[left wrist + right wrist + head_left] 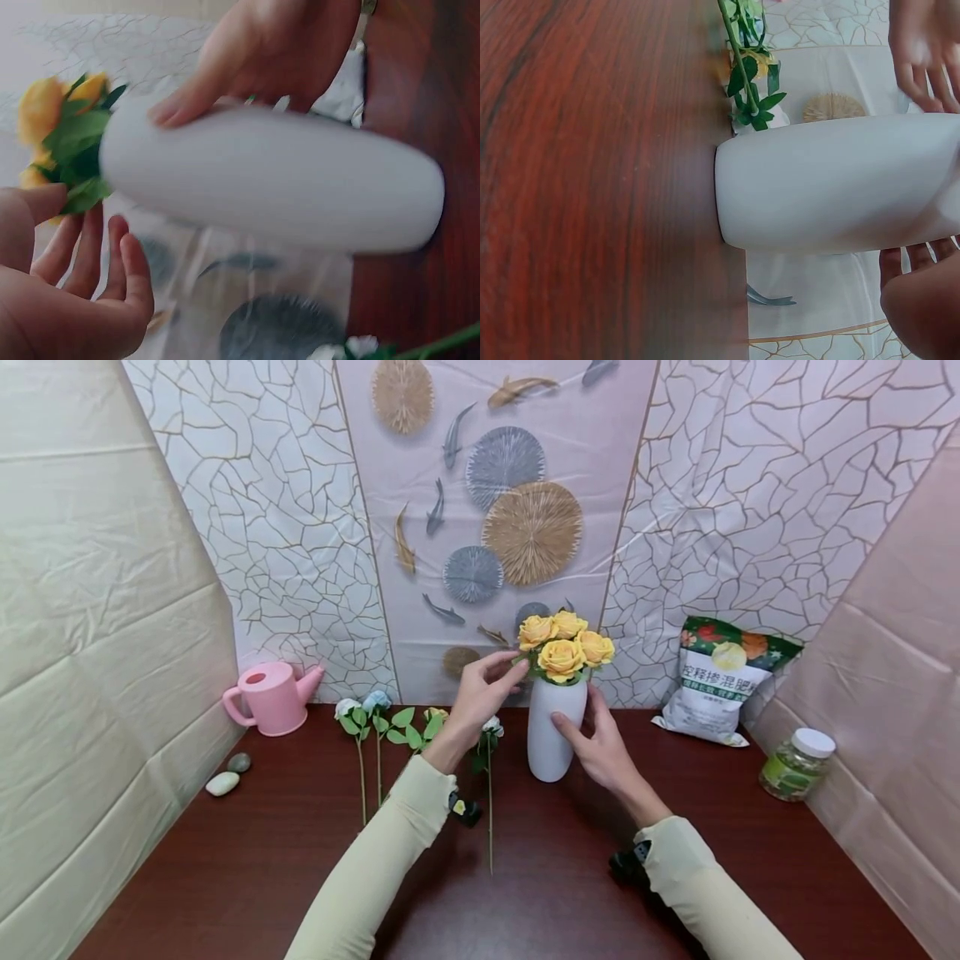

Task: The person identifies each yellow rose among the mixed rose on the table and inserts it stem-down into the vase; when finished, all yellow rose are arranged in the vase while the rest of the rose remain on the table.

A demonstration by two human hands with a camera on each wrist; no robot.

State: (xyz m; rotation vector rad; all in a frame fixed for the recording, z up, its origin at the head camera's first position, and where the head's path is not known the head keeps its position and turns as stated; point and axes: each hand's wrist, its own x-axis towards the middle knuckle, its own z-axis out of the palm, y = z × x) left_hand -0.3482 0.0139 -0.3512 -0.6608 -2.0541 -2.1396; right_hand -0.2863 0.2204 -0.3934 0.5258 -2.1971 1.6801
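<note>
A white vase stands upright on the dark red table, holding several yellow roses with green leaves. My right hand grips the vase's right side, thumb across the front and fingers behind. At the left of the blooms, my left hand pinches a green leaf of the roses between thumb and fingertips, just above the rim. The other fingers of that hand are loosely bent beside the vase neck. The stems inside the vase are hidden.
Left of the vase lie several long-stemmed flowers, among them a blue one and a white one. A pink watering can and two pebbles sit farther left. At right are a fertilizer bag and a lidded jar.
</note>
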